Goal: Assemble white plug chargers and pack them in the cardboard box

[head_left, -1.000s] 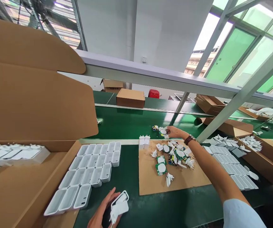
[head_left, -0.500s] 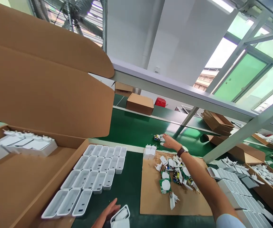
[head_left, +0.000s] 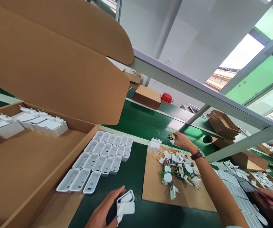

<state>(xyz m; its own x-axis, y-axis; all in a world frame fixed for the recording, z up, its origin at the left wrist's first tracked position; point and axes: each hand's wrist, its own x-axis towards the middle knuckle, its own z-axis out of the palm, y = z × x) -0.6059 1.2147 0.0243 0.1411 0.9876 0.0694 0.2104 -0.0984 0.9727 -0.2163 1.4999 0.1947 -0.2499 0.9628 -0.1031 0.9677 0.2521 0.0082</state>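
Observation:
My left hand (head_left: 104, 207) is at the bottom centre, its fingers closed around a white plastic charger case (head_left: 127, 199) and a dark piece whose kind I cannot make out. A white plug part sits against the case's near side. My right hand (head_left: 183, 141) reaches over the far side of the bench, fingers pinched on a small circuit board (head_left: 171, 136) with yellow and dark components. Below that hand, a pile of circuit boards and white plug parts (head_left: 181, 166) lies on a cardboard sheet (head_left: 157, 193).
Rows of open white cases (head_left: 98, 163) stand beside a large open carton (head_left: 48, 164) holding finished-looking white units. To the right are more white cases (head_left: 236, 190), a box of plug parts (head_left: 264, 177) and another person's hand (head_left: 272, 199). A metal frame bar (head_left: 198, 91) crosses above.
The camera view has shifted. My left hand has risen further into view with the case, now showing the plug part. My right hand still pinches the board. Another person's hand has appeared at the right.

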